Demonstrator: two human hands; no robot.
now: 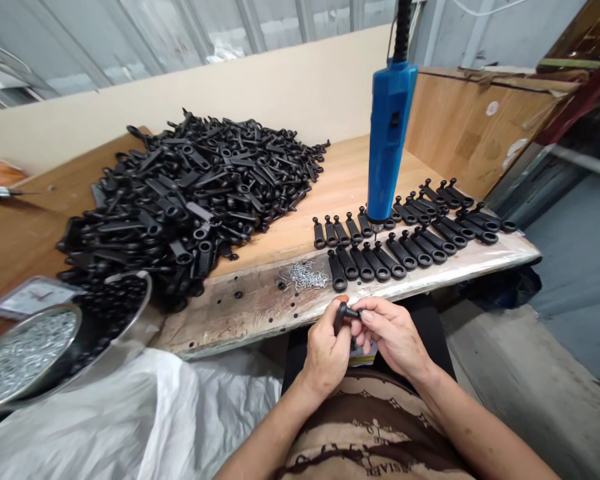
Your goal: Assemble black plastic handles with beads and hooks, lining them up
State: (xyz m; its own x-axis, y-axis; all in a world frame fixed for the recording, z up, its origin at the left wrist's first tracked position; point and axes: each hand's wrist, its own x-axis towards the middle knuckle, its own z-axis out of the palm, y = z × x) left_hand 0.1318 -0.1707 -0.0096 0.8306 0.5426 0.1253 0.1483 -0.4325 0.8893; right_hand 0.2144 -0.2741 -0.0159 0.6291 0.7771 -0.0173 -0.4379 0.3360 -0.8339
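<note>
Worktop (330,173): pale wood, its near edge worn and drilled with holes, filling the middle of the view.

Pile (190,193): black plastic parts heaped loose, at 10 o'clock from my hands and covering the left half of the worktop.

Bag (105,413): white plastic, slack, at 8 o'clock, below the worktop edge.

Rows (410,240): the same black parts laid side by side in two lines, at 1 o'clock, running along the right end of the worktop.

Driver (389,147): blue, hanging upright at 12 o'clock. Its tip is down among the far row.

Bowl (25,347): metal, full of small silver screws, at 9 o'clock. A second bowl behind it holds small black bits.

Screws (307,275): a small loose scatter at 11 o'clock, just left of the near row.

Left grip (325,353): closed, thumb and fingers pinched on the part, just off the worktop edge over my lap.

Right grip (395,333): closed on the same part from the 3 o'clock side, fingertips meeting those of the left.

Part (341,315): one black piece, held between both grips, clear of the worktop, just below the near row.
</note>
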